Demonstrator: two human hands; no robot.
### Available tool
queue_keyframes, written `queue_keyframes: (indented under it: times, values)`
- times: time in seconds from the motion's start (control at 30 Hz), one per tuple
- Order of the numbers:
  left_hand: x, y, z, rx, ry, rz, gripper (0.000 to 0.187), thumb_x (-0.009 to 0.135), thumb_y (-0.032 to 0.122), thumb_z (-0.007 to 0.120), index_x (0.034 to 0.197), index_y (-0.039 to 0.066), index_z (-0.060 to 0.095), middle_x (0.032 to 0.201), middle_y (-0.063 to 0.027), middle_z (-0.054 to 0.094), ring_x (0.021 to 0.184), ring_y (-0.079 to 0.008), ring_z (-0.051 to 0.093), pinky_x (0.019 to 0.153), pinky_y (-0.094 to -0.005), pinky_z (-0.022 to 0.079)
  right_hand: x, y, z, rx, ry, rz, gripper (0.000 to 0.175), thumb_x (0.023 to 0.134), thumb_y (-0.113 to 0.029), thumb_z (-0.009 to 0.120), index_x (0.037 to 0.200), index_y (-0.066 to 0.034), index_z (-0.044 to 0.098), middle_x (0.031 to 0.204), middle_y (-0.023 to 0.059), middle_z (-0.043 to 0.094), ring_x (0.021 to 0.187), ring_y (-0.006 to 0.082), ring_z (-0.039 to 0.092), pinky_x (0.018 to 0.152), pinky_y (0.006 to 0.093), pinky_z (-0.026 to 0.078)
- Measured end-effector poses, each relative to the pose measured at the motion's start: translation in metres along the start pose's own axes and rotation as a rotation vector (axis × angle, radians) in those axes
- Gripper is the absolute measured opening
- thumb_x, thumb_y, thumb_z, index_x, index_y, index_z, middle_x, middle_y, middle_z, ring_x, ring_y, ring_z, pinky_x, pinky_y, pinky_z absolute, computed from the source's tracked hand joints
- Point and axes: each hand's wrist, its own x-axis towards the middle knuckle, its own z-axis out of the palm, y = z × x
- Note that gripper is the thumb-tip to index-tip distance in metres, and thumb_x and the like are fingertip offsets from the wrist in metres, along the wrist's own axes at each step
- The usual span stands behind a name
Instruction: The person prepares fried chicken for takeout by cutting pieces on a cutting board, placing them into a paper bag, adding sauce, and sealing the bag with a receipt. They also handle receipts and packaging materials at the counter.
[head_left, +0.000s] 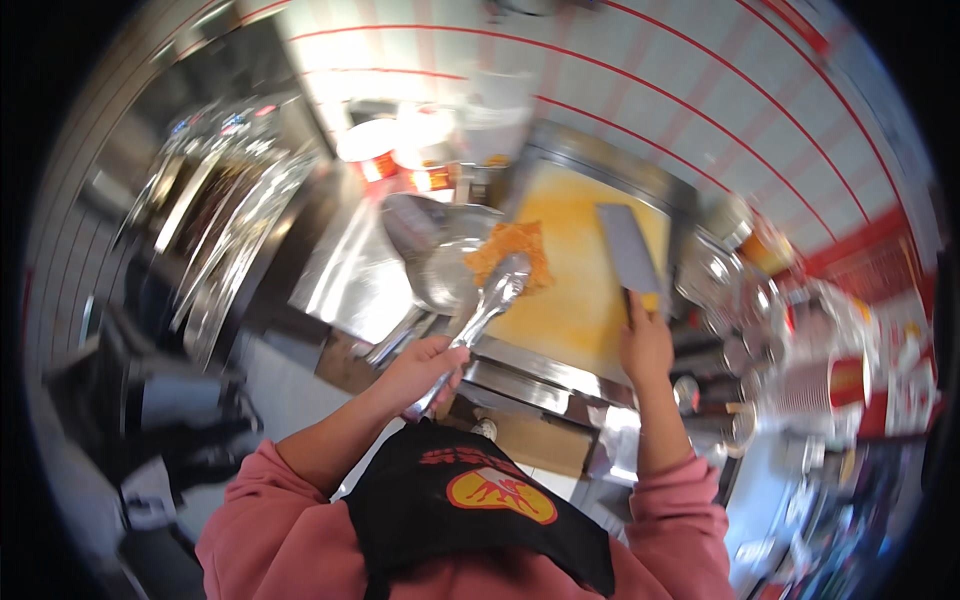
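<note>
My left hand is closed around metal tongs. A piece of orange-brown, crisp fried food is at the tongs' tip, over the left edge of a yellow-stained cutting board. My right hand grips the handle of a cleaver, whose broad blade lies over the board's right part; whether it touches the board I cannot tell. Just left of the board sits a round metal bowl, partly behind the tongs and food.
A metal tray or counter surface lies left of the bowl. White-and-red tubs stand at the back. Far left are metal racks or containers, blurred. Jars and stacked paper cups crowd the right side. A tiled wall rises behind the board.
</note>
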Motion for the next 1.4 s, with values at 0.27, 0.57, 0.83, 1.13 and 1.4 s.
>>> queue_keyframes:
  times: [0.27, 0.57, 0.83, 1.13, 1.4]
  values:
    - [-0.147, -0.056, -0.089, -0.111, 0.335, 0.189, 0.022, 0.091, 0.029, 0.054, 0.095, 0.007, 0.055, 0.062, 0.0008, 0.051, 0.043, -0.006, 0.046, 0.037, -0.0215, 0.037, -0.028, -0.072, 0.004, 0.346, 0.2, -0.396, 0.036, 0.078, -0.005, 0.057, 0.114, -0.0026, 0.056, 0.108, 0.0163, 0.053, 0.1, 0.0284, 0.05, 0.087, 0.0362, 0.04]
    - [-0.352, -0.179, -0.168, -0.41, 0.702, 0.354, 0.017, 0.094, 0.023, 0.05, 0.092, 0.006, 0.051, 0.064, 0.0003, 0.052, 0.045, -0.0062, 0.048, 0.04, -0.0207, 0.039, -0.189, -0.332, 0.045, 0.915, -0.579, -0.97, 0.014, 0.065, -0.003, 0.073, 0.07, -0.0033, 0.061, 0.077, 0.0089, 0.06, 0.076, 0.0211, 0.059, 0.069, 0.0306, 0.047]
    - [-0.561, -0.335, -0.202, -0.45, 1.234, 0.383, 0.027, 0.09, 0.031, 0.055, 0.084, 0.006, 0.052, 0.062, 0.0008, 0.051, 0.047, -0.0072, 0.048, 0.043, -0.0222, 0.039, -0.379, -0.568, 0.085, 0.766, -1.003, -1.404, 0.015, 0.083, -0.005, 0.052, 0.095, -0.0036, 0.061, 0.076, 0.0091, 0.062, 0.069, 0.0187, 0.061, 0.064, 0.0269, 0.047]
    - [-0.701, -0.421, -0.253, -0.85, 1.745, 0.531, 0.02, 0.092, 0.023, 0.05, 0.088, 0.004, 0.049, 0.066, -0.004, 0.053, 0.046, -0.0104, 0.049, 0.042, -0.0257, 0.042, -0.564, -0.799, 0.118, 0.213, -1.432, -1.754, 0.021, 0.084, -0.017, 0.059, 0.101, -0.0048, 0.061, 0.092, 0.0098, 0.064, 0.074, 0.0187, 0.062, 0.067, 0.0291, 0.05]
    - [-0.807, -0.466, -0.345, -1.09, 2.201, 0.909, 0.019, 0.093, 0.024, 0.049, 0.094, 0.005, 0.053, 0.076, -0.0077, 0.06, 0.061, -0.0159, 0.059, 0.052, -0.0267, 0.048, -0.816, -0.941, 0.123, -0.049, -2.202, -2.089, 0.039, 0.09, -0.028, 0.056, 0.119, -0.0024, 0.05, 0.102, 0.0115, 0.06, 0.093, 0.0183, 0.058, 0.082, 0.0305, 0.047]
